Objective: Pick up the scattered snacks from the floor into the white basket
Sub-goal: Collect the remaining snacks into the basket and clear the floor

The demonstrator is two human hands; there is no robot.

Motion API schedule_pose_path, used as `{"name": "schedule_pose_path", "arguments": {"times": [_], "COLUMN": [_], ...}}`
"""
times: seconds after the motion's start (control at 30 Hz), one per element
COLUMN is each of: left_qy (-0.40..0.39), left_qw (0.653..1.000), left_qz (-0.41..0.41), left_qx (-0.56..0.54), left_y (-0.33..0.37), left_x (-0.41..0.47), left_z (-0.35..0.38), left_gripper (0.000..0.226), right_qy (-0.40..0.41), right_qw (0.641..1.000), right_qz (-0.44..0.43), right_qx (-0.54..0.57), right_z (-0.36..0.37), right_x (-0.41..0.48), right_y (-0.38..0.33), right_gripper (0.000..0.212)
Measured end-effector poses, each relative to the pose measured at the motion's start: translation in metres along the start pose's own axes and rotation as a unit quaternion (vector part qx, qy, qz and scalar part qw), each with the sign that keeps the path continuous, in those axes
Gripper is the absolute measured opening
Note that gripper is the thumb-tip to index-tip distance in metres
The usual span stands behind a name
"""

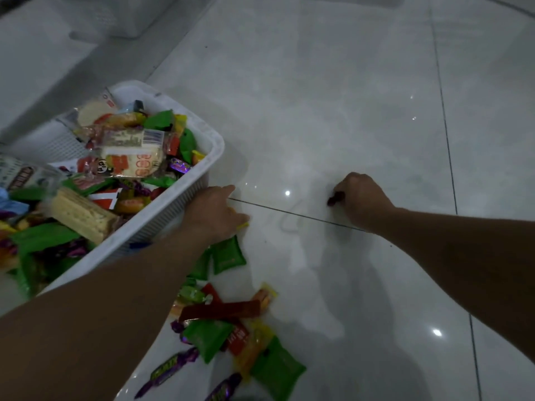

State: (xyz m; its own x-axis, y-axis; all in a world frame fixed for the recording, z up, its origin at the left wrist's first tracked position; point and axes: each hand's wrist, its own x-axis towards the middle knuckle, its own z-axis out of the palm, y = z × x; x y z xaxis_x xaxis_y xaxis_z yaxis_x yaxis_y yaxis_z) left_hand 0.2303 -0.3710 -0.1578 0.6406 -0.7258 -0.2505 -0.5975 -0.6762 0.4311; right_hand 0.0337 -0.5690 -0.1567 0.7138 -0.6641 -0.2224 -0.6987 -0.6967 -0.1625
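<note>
The white basket (212,157) stands on the floor at the left, heaped with wrapped snacks. My left hand (215,211) reaches down beside its right wall and holds a small yellow-wrapped snack (242,226) against the tiles. My right hand (360,199) is farther right, fingers curled round a small dark red snack (335,198) just above the floor. A pile of scattered snacks lies near me: green packets (227,254), a long red packet (220,310), purple candies (173,367) and orange-yellow packets (254,345).
Glossy white floor tiles (333,111) with dark grout lines spread out ahead and to the right. A second white perforated container (121,18) stands at the far upper left.
</note>
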Motion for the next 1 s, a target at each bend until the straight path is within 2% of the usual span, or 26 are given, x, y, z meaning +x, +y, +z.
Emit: {"name": "schedule_pose_path", "arguments": {"times": [0.1, 0.2, 0.33, 0.5, 0.67, 1.0], "left_qy": [-0.011, -0.011, -0.014, 0.002, 0.002, 0.062], "left_qw": [1.0, 1.0, 0.999, 0.988, 0.984, 0.972], "left_qz": [-0.012, -0.019, 0.002, 0.063, 0.096, 0.161], "left_qx": [-0.009, -0.008, -0.043, -0.139, -0.149, -0.157], "left_y": [-0.004, -0.007, -0.008, -0.007, 0.0, 0.023], "left_x": [-0.011, -0.021, -0.036, -0.052, -0.064, -0.085], "left_z": [-0.003, -0.004, -0.004, -0.008, -0.023, -0.101], "left_gripper": [0.093, 0.094, 0.067, 0.027, 0.037, 0.037], "right_qy": [0.014, 0.023, -0.005, 0.002, 0.022, 0.106], "right_qw": [0.997, 0.995, 1.0, 0.997, 0.993, 0.976], "right_qz": [-0.022, -0.016, 0.005, 0.023, 0.036, 0.052], "right_qx": [-0.078, -0.097, -0.001, 0.074, 0.112, 0.184], "right_z": [0.005, 0.012, 0.015, 0.009, -0.005, -0.057], "right_x": [-0.02, -0.039, -0.063, -0.083, -0.098, -0.115], "right_y": [-0.014, -0.033, -0.058, -0.079, -0.093, -0.147], "right_gripper": [0.02, 0.02, 0.021, 0.021, 0.017, 0.013]}}
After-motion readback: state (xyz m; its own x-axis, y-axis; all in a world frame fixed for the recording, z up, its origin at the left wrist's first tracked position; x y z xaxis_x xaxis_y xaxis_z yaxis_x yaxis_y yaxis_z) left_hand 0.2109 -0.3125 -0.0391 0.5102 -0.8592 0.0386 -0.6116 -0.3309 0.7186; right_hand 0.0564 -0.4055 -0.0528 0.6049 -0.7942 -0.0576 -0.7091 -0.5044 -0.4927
